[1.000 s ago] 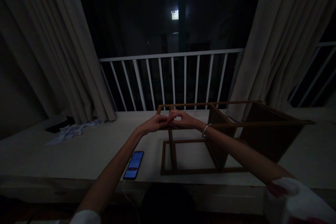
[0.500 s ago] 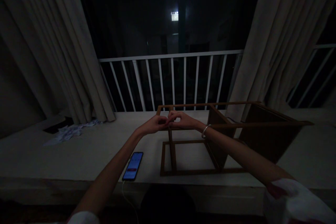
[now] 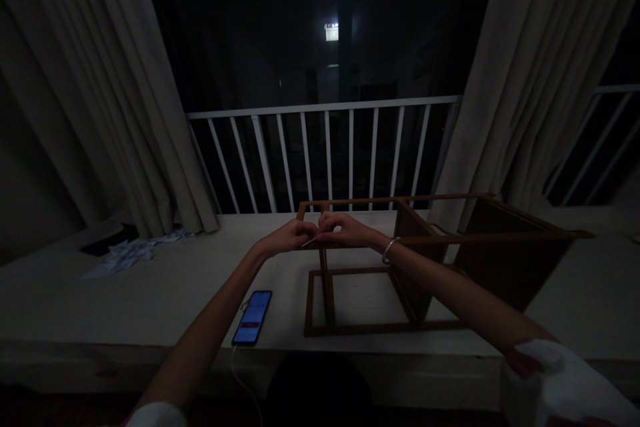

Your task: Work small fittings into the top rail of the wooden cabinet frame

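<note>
In the head view the room is dark. Long curtains [image 3: 125,93] of pale cloth hang in soft, deep folds on both sides of the window. Straight, smooth white bars make a railing [image 3: 320,108] across it. The wide ledge [image 3: 200,287] below is flat and pale, and thin, crumpled papers [image 3: 127,255] lie on its left part. A flat, shiny phone [image 3: 253,317] with a lit blue screen lies near the front edge, and a thin white cord [image 3: 243,381] hangs from it.

The brown wooden rack [image 3: 360,329] lies on the ledge, right of the phone. It has thin, straight bars, open squares and dark, flat panels.

Over its left end, a thin, pale stick [image 3: 309,241] sits between the two hands, slanting a little. The right hand [image 3: 350,230] pinches one end with finger and thumb together, and a round, shiny bangle [image 3: 387,251] circles that wrist. The left hand [image 3: 284,239] curls its fingers close beside the stick; I cannot tell if they squeeze it.
</note>
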{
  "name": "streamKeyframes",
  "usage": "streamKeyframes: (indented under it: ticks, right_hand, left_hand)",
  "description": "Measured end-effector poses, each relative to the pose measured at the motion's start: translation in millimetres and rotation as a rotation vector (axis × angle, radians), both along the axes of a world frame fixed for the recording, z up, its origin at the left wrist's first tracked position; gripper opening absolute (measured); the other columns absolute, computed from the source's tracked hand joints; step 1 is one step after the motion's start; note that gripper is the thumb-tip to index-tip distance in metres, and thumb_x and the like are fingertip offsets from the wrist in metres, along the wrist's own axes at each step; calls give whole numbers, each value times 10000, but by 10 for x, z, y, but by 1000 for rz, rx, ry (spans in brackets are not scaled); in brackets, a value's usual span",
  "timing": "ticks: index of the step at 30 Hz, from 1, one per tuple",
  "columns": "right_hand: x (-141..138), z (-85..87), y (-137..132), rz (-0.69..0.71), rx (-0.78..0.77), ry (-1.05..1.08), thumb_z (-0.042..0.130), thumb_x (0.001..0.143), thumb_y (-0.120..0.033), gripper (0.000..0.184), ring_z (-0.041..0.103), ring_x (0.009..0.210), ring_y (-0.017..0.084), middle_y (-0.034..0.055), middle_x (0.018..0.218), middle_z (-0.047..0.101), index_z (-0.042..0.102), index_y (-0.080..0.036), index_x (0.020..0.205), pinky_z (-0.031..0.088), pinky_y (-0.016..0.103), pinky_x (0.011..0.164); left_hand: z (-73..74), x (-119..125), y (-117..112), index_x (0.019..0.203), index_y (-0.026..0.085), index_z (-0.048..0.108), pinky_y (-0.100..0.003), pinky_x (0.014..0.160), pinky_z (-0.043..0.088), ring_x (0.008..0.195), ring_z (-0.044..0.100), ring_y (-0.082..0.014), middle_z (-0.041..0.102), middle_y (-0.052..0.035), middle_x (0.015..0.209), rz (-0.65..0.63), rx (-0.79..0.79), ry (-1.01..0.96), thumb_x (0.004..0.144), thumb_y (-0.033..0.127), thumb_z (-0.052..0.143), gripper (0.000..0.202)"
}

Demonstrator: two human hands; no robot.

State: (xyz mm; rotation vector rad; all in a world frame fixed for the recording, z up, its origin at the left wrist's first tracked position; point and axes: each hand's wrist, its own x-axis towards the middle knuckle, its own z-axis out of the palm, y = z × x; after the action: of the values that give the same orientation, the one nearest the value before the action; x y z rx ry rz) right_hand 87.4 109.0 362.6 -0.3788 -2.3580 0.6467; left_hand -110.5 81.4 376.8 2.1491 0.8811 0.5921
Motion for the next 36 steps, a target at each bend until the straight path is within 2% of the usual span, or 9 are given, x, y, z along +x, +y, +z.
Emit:
streamKeyframes:
  ticks: [5, 9, 13, 18, 22, 25, 29, 36]
  right_hand:
    - [-2, -3, 8, 1, 8, 18, 571, 715, -370, 258, 504, 760, 107, 38, 847, 533, 646, -147, 821, 415, 244, 688]
    - [-3, 22, -14, -17, -10, 4, 564, 716, -383, 269, 511, 761, 107, 39, 836, 533, 646, -140, 798, 418, 239, 690]
    - [-5, 25, -11, -45, -27, 19, 580, 696, -399, 283, 514, 767, 109, 41, 835, 541, 646, -130, 754, 415, 233, 687]
    - [-13, 9, -7, -26, -54, 35, 591, 684, -405, 293, 519, 755, 108, 41, 815, 563, 640, -123, 742, 412, 231, 676]
    - [-18, 2, -2, -28, -70, 17, 585, 690, -405, 290, 519, 734, 105, 42, 804, 568, 637, -122, 727, 412, 229, 662]
    - [-12, 0, 14, -19, -67, 15, 581, 698, -394, 282, 520, 740, 107, 44, 803, 568, 637, -121, 738, 414, 234, 675]
    - [-1, -2, 30, 9, -58, 3, 565, 718, -377, 271, 518, 755, 106, 48, 819, 569, 639, -117, 745, 415, 240, 700]
    - [3, 0, 8, -4, -44, -36, 555, 726, -369, 266, 520, 742, 102, 44, 811, 573, 630, -115, 739, 417, 232, 691]
  left_hand:
    - [26, -2, -16, 833, 126, 588, -159, 404, 233, 463, 329, -47, 426, 33, 587, 62, -112, -35, 744, 357, 461, 278]
    - [58, 16, -23, 797, 127, 584, -167, 409, 254, 480, 372, -58, 446, 28, 587, 64, -149, -19, 727, 394, 492, 291]
    - [55, 19, -14, 797, 122, 578, -166, 516, 345, 619, 478, -80, 541, 5, 700, 19, -126, -71, 681, 341, 572, 247]
    - [-49, -6, 56, 728, 130, 492, -228, 684, 414, 760, 544, -111, 593, -25, 828, 16, -145, -261, 656, 292, 616, 217]
    - [-74, -17, 63, 684, 123, 473, -248, 698, 427, 760, 557, -116, 595, -48, 852, -5, -151, -261, 659, 321, 619, 246]
    - [-75, -14, 24, 738, 118, 517, -221, 632, 423, 697, 546, -103, 589, -29, 779, 54, -75, -176, 664, 354, 610, 264]
    - [-124, -8, -34, 739, 117, 545, -193, 541, 393, 616, 515, -90, 557, -5, 688, 152, 129, -114, 697, 390, 564, 277]
    - [-184, -17, -85, 800, 133, 586, -212, 609, 405, 679, 515, -101, 571, -23, 753, 233, 454, -105, 767, 302, 495, 195]
